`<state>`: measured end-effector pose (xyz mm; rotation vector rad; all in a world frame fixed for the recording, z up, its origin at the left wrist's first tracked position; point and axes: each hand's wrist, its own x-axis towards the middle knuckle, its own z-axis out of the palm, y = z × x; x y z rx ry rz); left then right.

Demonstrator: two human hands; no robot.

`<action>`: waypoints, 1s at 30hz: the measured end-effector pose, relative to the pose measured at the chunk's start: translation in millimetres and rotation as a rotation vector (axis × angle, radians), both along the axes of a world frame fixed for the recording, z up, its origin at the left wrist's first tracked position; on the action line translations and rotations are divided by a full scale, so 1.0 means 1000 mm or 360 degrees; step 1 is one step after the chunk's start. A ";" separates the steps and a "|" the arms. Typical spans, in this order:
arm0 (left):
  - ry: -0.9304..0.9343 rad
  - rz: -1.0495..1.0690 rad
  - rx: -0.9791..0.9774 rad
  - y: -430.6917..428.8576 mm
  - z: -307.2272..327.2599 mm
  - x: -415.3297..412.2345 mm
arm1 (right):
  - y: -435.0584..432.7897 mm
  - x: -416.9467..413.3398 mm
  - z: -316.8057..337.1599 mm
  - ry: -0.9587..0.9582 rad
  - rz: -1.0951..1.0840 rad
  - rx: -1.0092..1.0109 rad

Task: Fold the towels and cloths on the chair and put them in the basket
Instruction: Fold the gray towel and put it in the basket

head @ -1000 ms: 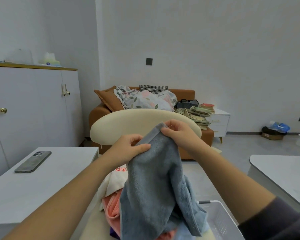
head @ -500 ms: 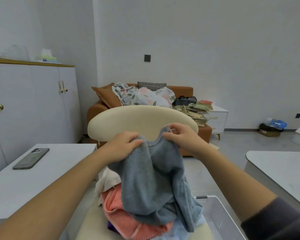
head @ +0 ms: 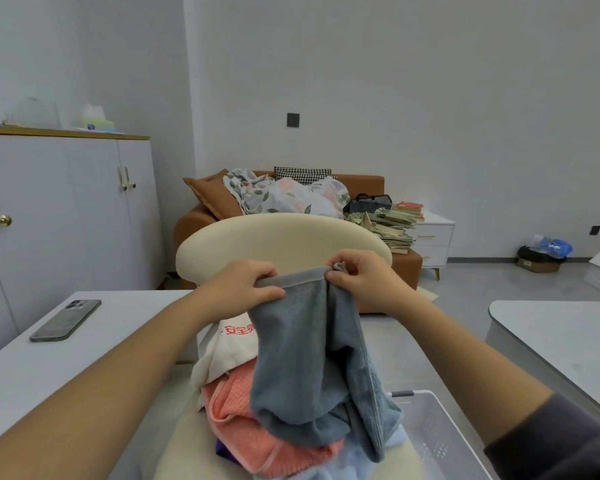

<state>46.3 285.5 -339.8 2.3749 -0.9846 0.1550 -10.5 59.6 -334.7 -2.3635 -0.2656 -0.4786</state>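
A white basket (head: 440, 441) with little holes sits at the bottom right, just beside the chair (head: 278, 237). On the chair seat lies a pile of cloths. A pink cloth (head: 253, 427) is on the near side of the pile. A light blue cloth (head: 347, 462) pokes out under it by the seat's right edge. A white cloth with red writing (head: 229, 348) lies at the back left of the seat. A tiny bit of purple shows under the pink cloth, too small to tell what it is.

A grey towel (head: 302, 358) hangs down over the pile. Its bottom end rests on the pink cloth, and its top edge is held up in front of the chair back. The left hand (head: 243, 289) pinches the top edge between its thumb and curled fingers. The right hand (head: 364, 282) pinches the top corner of the towel, near the left hand. The edge runs tight between the two hands.

On the left is a white table (head: 21, 382) with a phone (head: 66, 320) lying flat near its far edge. Another white table (head: 561, 334) is on the right. Behind the chair is a brown sofa (head: 404, 268) with a flowered blanket (head: 284, 199) on it and a stack of books (head: 395, 223) at its right end. A white cupboard (head: 66, 209) stands along the left wall
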 end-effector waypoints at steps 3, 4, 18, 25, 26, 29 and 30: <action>0.0285 0.0136 -0.0248 0.016 0.000 0.007 | -0.010 -0.004 0.006 -0.0040 -0.0067 0.0026; 0.0336 0.0183 -0.0355 0.019 0.001 0.008 | -0.012 -0.006 0.009 -0.0044 -0.0093 -0.0042; 0.0273 0.0713 -0.1481 0.020 0.056 0.001 | -0.046 -0.025 0.047 -0.0288 -0.0987 -0.0331; 0.0014 0.0679 -0.1705 0.015 0.112 0.003 | -0.050 -0.015 0.102 -0.0446 -0.0514 0.0959; -0.0083 0.0721 -0.1646 0.016 0.123 0.004 | -0.051 -0.013 0.114 -0.0495 -0.0510 0.0962; -0.0370 0.0822 -0.1486 0.012 0.160 0.002 | -0.052 -0.007 0.152 -0.0675 -0.0544 0.0802; -0.0435 0.0827 -0.1450 0.009 0.173 0.000 | -0.050 -0.008 0.165 -0.0729 -0.0556 0.0753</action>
